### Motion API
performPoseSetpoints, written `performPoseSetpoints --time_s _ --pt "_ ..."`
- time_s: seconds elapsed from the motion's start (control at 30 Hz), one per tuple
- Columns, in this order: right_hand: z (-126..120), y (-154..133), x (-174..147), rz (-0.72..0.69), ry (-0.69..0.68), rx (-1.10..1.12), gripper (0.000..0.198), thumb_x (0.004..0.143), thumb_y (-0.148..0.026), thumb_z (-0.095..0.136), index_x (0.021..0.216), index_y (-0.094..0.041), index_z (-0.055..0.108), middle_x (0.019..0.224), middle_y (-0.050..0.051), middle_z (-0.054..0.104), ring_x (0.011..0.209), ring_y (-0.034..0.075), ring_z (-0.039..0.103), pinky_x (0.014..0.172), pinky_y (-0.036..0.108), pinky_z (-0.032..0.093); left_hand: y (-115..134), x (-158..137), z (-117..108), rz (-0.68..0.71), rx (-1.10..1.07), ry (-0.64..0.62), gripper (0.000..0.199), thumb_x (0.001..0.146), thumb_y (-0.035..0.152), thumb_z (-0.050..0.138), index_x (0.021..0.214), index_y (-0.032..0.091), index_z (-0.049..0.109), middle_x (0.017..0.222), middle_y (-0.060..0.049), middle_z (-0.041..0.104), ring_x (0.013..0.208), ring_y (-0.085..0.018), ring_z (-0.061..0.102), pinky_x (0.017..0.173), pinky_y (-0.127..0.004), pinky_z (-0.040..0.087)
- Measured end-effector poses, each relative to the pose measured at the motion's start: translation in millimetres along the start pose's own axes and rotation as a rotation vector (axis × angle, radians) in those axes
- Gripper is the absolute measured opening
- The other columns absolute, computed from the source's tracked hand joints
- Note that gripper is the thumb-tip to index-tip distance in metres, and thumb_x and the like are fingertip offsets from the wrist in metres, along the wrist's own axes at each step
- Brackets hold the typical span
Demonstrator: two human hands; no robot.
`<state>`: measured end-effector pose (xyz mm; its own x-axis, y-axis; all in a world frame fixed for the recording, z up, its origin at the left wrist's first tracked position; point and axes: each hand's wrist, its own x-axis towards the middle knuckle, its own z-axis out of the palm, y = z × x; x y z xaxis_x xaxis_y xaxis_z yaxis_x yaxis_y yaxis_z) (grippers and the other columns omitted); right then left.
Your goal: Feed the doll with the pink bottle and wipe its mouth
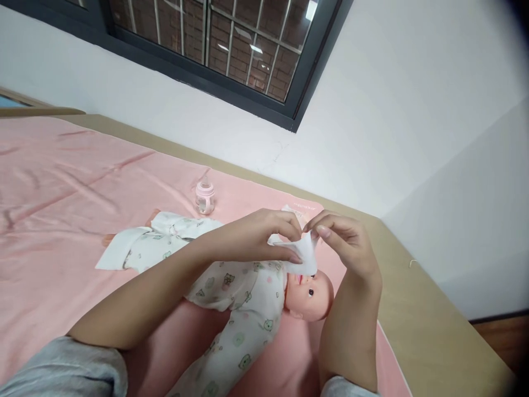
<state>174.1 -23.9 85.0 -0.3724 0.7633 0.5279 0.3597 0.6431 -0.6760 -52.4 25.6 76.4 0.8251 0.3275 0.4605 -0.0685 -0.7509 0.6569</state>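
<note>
Between my two hands is a white wipe [305,255], held above the face of a baby doll [314,298]. My left hand [276,234] pinches one side of the wipe between thumb and fingers. My right hand [345,237] has its thumb and fingertips closed on the wipe's upper right corner. The doll lies on its back in white pajamas [252,292] with small printed animals, its head to the right. The wipe and my hands hide part of its face, and my left forearm crosses in front of its body.
A pink baby bottle [205,197] stands upright behind the doll's legs. Behind my hands lies a partly hidden packet [300,212]. A pink sheet [82,187] covers the wooden table [430,309]. At the back are a white wall and a dark-framed window [231,77].
</note>
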Motion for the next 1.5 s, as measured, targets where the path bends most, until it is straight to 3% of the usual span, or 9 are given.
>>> performPoseSetpoints --time_s 0.23,0.37,0.47,0.67,0.77,0.9,1.13,1.3,1.5 --pt "6 -8 1 0.059 -0.127 -0.146 0.021 0.093 -0.032 0.057 0.109 -0.033 0.071 0.111 0.005 0.068 0.109 0.023 0.062 0.095 0.042 0.052 -6 -6 -4 0.025 0.105 0.150 0.003 0.088 0.024 0.069 0.087 0.021 0.070 0.101 -0.003 0.056 0.094 -0.014 0.056 0.083 -0.024 0.044" --pt "7 -11 -2 0.066 -0.102 -0.238 0.028 0.093 -0.031 0.057 0.118 -0.037 0.068 0.135 0.003 0.057 0.134 0.026 0.047 0.111 0.048 0.043 -10 -5 -4 0.031 0.135 0.237 0.008 0.090 0.024 0.067 0.093 0.022 0.073 0.120 -0.006 0.055 0.117 -0.017 0.053 0.098 -0.027 0.043" --pt "8 -16 -4 0.075 -0.089 -0.277 0.030 0.094 -0.030 0.055 0.120 -0.038 0.067 0.145 0.001 0.049 0.137 0.027 0.044 0.113 0.049 0.041 -9 -4 -5 0.039 0.108 0.227 0.011 0.091 0.024 0.064 0.096 0.023 0.074 0.134 -0.005 0.054 0.126 -0.019 0.050 0.106 -0.029 0.040" --pt "-11 -16 -12 0.094 -0.055 -0.273 0.028 0.093 -0.033 0.057 0.118 -0.035 0.068 0.140 0.003 0.056 0.137 0.026 0.045 0.113 0.048 0.042 -7 -4 -12 -0.136 0.083 0.125 0.015 0.090 0.031 0.064 0.087 0.018 0.070 0.090 -0.001 0.068 0.084 -0.015 0.061 0.075 -0.025 0.045" --pt "-34 12 -17 0.164 0.141 -0.163 0.022 0.092 -0.038 0.058 0.108 -0.031 0.072 0.126 0.005 0.065 0.125 0.026 0.056 0.109 0.048 0.045 -11 -3 -8 -0.204 0.089 0.069 0.018 0.089 0.032 0.063 0.080 0.016 0.066 0.081 0.001 0.065 0.075 -0.014 0.058 0.066 -0.025 0.039" --pt "-59 78 -22 0.393 0.392 0.064 0.024 0.087 -0.044 0.064 0.101 -0.027 0.071 0.117 0.005 0.069 0.107 0.022 0.065 0.106 0.047 0.046 -20 4 11 -0.239 0.031 -0.070 0.019 0.085 0.034 0.065 0.075 0.017 0.062 0.072 0.003 0.059 0.069 -0.013 0.051 0.062 -0.025 0.034" --pt "-41 182 -51 0.621 -0.008 0.620 0.050 0.079 -0.049 0.070 0.123 -0.027 0.061 0.132 0.009 0.064 0.120 0.028 0.062 0.109 0.052 0.042 -29 12 34 -0.263 0.116 -0.285 0.018 0.085 0.024 0.058 0.069 0.019 0.052 0.067 0.004 0.053 0.065 -0.013 0.048 0.060 -0.027 0.031" --pt "-23 220 -69 0.685 0.085 0.743 0.045 0.079 -0.047 0.069 0.118 -0.025 0.062 0.133 0.010 0.063 0.120 0.026 0.062 0.117 0.049 0.035 -33 13 41 -0.284 0.137 -0.307 0.019 0.084 0.025 0.057 0.069 0.019 0.047 0.070 0.004 0.052 0.066 -0.014 0.047 0.061 -0.028 0.030" --pt "-27 232 -69 0.698 0.139 0.762 0.043 0.079 -0.044 0.070 0.116 -0.025 0.061 0.131 0.009 0.065 0.121 0.025 0.062 0.116 0.049 0.037 -35 14 50 -0.315 0.134 -0.284 0.014 0.082 0.029 0.056 0.073 0.020 0.051 0.074 0.002 0.056 0.072 -0.017 0.052 0.062 -0.029 0.032"
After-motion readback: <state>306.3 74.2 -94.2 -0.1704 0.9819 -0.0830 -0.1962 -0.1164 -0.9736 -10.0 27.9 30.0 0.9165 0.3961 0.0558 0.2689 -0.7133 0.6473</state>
